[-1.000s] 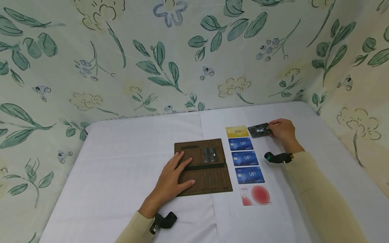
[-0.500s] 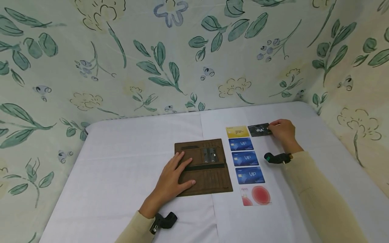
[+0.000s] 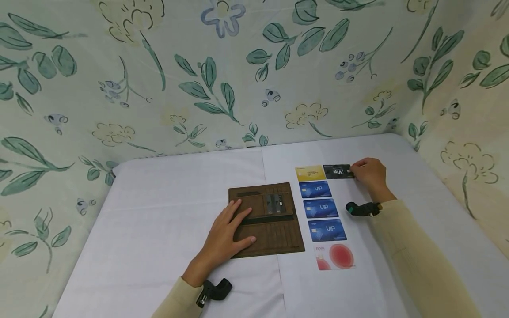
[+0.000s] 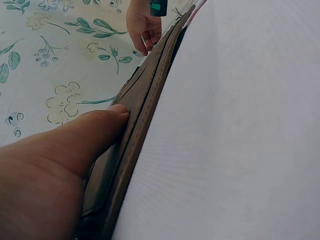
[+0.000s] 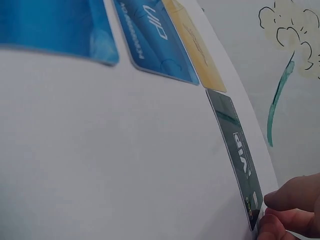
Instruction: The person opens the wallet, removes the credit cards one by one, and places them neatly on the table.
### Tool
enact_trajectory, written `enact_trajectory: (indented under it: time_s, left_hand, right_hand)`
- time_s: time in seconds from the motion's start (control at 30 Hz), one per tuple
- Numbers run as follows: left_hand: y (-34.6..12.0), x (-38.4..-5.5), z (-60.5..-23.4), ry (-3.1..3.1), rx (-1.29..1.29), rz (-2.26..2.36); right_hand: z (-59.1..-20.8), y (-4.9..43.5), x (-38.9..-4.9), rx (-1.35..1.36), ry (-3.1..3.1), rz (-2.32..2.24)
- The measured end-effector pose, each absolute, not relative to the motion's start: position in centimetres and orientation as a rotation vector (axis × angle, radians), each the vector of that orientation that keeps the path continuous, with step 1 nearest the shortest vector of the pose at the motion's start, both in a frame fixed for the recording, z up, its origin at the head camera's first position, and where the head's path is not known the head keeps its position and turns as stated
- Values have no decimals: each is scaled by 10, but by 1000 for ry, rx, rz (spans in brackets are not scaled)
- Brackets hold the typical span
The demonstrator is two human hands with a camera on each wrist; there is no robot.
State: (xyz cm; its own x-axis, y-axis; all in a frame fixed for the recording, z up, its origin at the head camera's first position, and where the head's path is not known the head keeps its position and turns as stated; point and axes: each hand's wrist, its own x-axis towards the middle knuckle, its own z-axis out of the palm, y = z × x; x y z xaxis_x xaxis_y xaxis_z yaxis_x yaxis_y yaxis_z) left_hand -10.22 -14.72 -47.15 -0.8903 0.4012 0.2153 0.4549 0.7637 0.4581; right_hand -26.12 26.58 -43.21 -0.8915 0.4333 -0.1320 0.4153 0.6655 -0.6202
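Observation:
My left hand rests with fingers spread on an opened brown wallet, its thumb on the leather in the left wrist view. Clear slots on the wallet's right half show dark inserts. At the far right, my right hand pinches the right end of a black VIP card between thumb and fingers. The black card lies beside a yellow card, their ends meeting. In the right wrist view the black card lies along the white cloth, the thumb at its near end.
Below the yellow card runs a column of blue VIP cards, with a pink-and-white card at its lower end. A white cloth covers the table. Behind it hangs a floral-patterned fabric.
The black card has turned from a slight tilt to lie level with the yellow card, and its end now meets that card. My right hand shifted slightly with it; my left hand stayed put.

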Motion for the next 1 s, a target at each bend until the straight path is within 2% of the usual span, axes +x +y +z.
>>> enact_trajectory:
  time_s: [0.4, 0.53, 0.77, 1.0]
  left_hand:
    - [-146, -102, -470, -2836, -680, -763]
    - [-145, -101, -471, -2836, -664, -763]
    - [-145, -101, -472, -2796, -682, -734]
    - [-146, -101, -472, -2793, -675, -725]
  right_hand:
    - [-426, 263, -258, -738, -2842, 1083]
    - [-437, 265, -259, -766, -2846, 1138]
    - [-417, 241, -242, -805, -2798, 1326]
    - [-423, 219, -236, -713, -2745, 1405]
